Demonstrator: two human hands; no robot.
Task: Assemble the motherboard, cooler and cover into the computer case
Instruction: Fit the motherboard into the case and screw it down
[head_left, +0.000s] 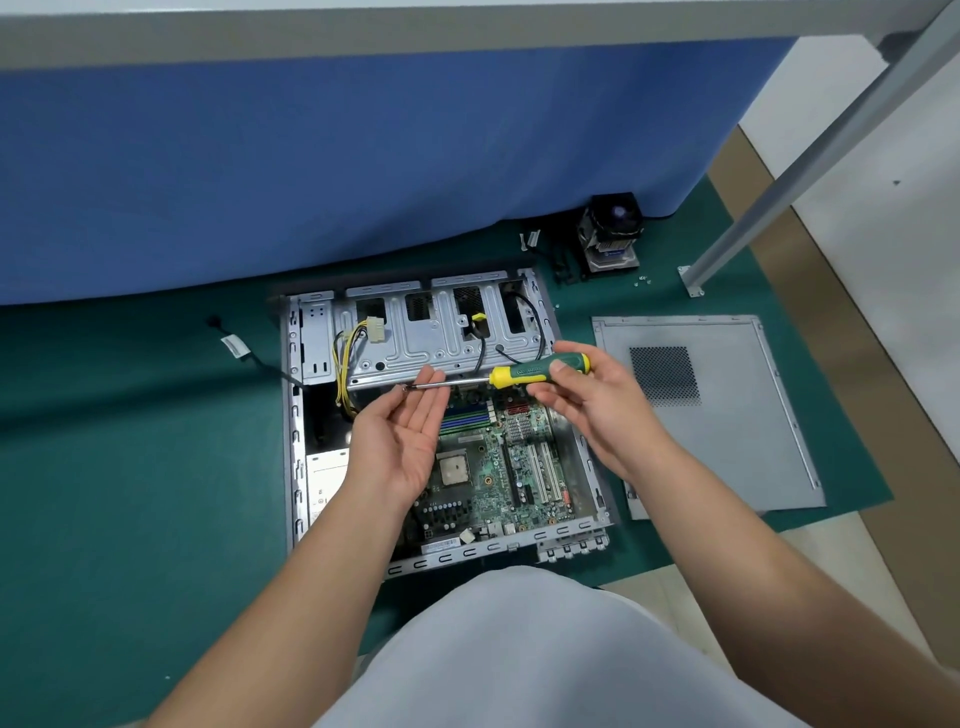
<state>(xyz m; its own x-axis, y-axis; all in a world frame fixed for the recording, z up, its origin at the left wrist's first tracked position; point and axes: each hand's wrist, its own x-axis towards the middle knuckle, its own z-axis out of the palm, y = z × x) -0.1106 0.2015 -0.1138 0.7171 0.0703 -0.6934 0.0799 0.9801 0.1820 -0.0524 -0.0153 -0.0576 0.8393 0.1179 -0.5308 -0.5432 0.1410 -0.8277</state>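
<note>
Right hand (582, 395) holds rubbery green-yellow screwdriver (540, 370) over perforated metal case (447, 558).

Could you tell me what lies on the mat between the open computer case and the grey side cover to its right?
In the head view, only bare green mat separates the open grey metal computer case from the flat grey metal side cover.

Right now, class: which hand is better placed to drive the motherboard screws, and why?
The right hand: it already grips the screwdriver by its handle, above the motherboard. The left hand is open, palm up, only fingering the shaft tip.
</note>
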